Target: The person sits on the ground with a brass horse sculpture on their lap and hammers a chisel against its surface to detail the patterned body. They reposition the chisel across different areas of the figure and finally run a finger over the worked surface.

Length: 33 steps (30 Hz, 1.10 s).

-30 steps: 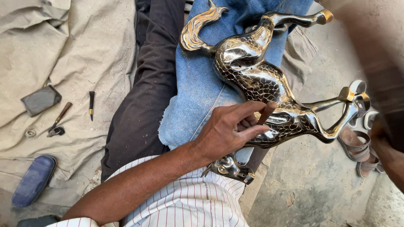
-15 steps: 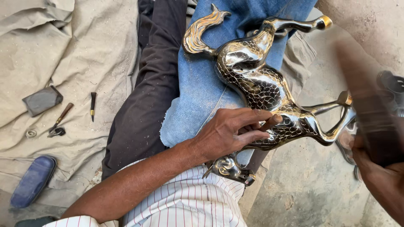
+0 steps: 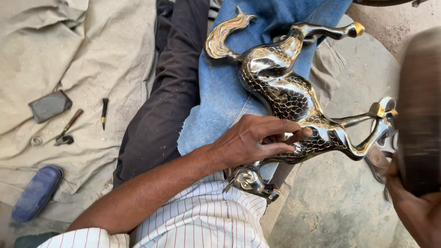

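On blue cloth [image 3: 220, 92]: shiny scale-patterned metal horse [image 3: 285, 92].

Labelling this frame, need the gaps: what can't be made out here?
Head view only:
- Right hand: cut by the frame edge; the dark object it holds is motion-blurred, kind unclear.
- Metal horse figure: head partly hidden under the left hand and forearm.
- Small tools on the cloth: too small to identify.

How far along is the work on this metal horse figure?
Done: the horse figure already carries a scale pattern across its body. In hand: the left hand steadies it on blue cloth; the right hand grips a blurred dark tool. Legs remain smooth.
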{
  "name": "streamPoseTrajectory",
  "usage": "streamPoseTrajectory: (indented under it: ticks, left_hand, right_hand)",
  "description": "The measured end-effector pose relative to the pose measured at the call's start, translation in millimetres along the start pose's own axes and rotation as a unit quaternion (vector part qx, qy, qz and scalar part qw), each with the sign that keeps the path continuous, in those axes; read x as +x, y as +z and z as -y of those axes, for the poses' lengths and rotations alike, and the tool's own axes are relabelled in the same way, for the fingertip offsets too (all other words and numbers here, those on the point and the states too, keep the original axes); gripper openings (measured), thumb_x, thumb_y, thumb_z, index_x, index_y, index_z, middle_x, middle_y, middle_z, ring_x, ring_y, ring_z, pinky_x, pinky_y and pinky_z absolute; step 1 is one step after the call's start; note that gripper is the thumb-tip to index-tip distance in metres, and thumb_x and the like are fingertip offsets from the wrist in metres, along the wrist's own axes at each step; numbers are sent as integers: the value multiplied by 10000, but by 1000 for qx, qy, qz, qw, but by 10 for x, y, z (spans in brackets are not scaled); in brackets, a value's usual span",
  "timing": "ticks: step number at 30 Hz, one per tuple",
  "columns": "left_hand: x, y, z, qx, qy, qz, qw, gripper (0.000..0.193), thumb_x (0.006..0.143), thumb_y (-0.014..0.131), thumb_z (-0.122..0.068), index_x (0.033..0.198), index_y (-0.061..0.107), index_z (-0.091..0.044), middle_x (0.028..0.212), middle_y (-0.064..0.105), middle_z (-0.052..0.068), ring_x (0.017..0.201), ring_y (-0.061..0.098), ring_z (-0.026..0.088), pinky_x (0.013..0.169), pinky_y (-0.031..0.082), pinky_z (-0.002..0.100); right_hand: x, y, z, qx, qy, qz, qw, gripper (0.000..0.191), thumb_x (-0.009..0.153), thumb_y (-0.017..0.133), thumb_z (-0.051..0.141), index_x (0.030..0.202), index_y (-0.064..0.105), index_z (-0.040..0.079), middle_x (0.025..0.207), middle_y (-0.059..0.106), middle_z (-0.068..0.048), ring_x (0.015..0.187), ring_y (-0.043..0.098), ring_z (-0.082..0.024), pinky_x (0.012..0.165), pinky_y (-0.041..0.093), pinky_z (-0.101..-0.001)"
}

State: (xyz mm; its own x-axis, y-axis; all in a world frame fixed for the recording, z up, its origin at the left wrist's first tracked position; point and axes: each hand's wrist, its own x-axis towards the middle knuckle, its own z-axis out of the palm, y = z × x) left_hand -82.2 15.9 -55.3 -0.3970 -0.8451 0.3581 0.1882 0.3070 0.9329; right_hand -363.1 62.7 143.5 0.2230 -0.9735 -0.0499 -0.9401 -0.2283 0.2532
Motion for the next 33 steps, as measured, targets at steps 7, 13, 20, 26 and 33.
streamPoseTrajectory:
  ticks: [7, 13, 20, 26, 33]
  left_hand:
    - [3, -67, -19, -17, 40, 4, 999, 455, 945, 783, -212, 1379, 651, -173, 1164, 769, 4, 954, 772, 146, 838, 638, 291]
    - [20, -35, 38, -10, 36, 7, 999, 490, 896, 807, -247, 1356, 650, -187, 1139, 773, 5, 909, 774, 142, 794, 645, 294]
    - [8, -50, 88, -32, 49, 26, 998, 471, 924, 784, -257, 1376, 661, -205, 1137, 786, -9, 918, 775, 139, 810, 642, 294]
    - [21, -53, 123, -40, 64, 25, 997, 466, 925, 767, -265, 1370, 644, -201, 1193, 779, 3, 943, 781, 144, 803, 649, 296]
    - [35, -75, 134, 7, 47, 39, 998, 436, 915, 800, -268, 1314, 668, -153, 1122, 767, 32, 914, 775, 170, 800, 636, 321]
  right_hand:
    - [-124, 195, -51, 187, 76, -24, 979, 301, 871, 805, -42, 1121, 640, -13, 959, 671, -118, 828, 677, -185, 787, 528, -274]
    - [-171, 260, -296, 115, 88, -3, 989, 350, 885, 796, -59, 1193, 633, -28, 920, 661, -128, 802, 681, -165, 758, 527, -269]
    - [-485, 409, -296, 179, 123, -23, 976, 214, 984, 728, -56, 1162, 610, -39, 971, 685, -141, 905, 703, -174, 797, 546, -272]
    - [-544, 504, -436, 208, 95, -18, 973, 187, 1001, 756, -64, 1090, 600, -14, 954, 661, -113, 917, 681, -160, 913, 567, -253]
    - [-529, 498, -400, 188, 127, -23, 974, 261, 915, 771, -99, 1123, 622, -50, 930, 672, -161, 855, 686, -210, 825, 546, -308]
